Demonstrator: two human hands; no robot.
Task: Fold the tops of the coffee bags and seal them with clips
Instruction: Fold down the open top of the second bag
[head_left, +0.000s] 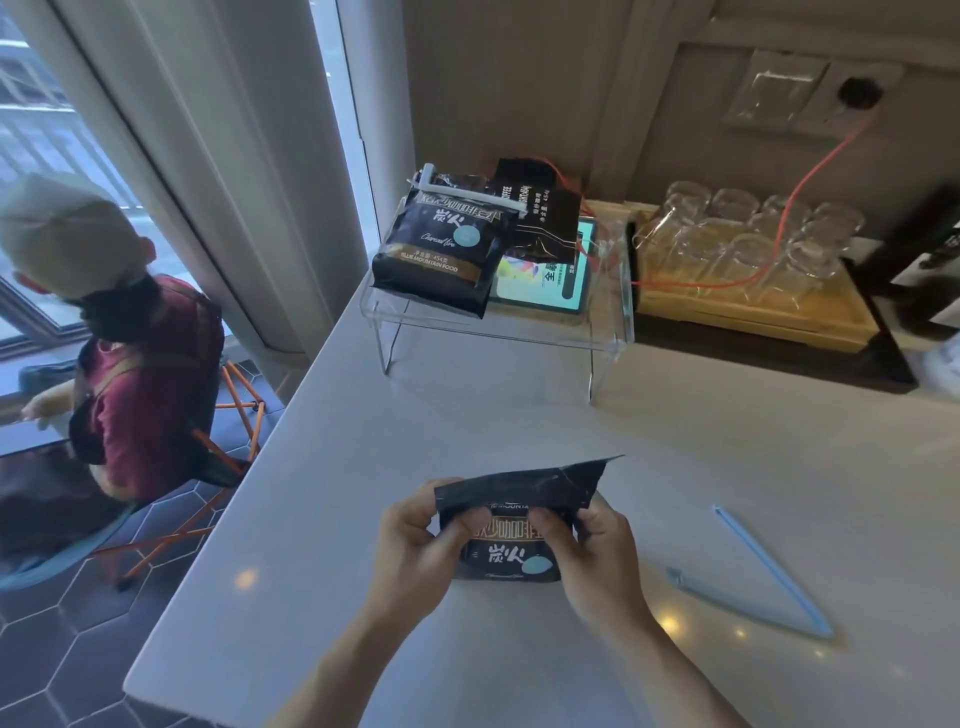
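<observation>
A black coffee bag (511, 558) stands on the white counter (363, 467) near its front edge, its flat top (524, 480) bent over toward me. My left hand (421, 540) pinches the bag's upper left side and my right hand (587, 551) pinches its upper right side. A light blue clip (761, 577) lies open in a V on the counter to the right of my right hand. Farther back, a black coffee bag (441, 249) with a white clip (467, 192) across its top lies on a clear acrylic stand (613, 322). Another black bag (540, 218) lies behind it.
A lit tablet (550, 278) rests on the acrylic stand. A wooden tray (753, 317) with several upturned glasses sits at the back right, crossed by an orange cable (810, 176). At the left, below the counter's edge, a person in a red top (140, 389) sits on a stool.
</observation>
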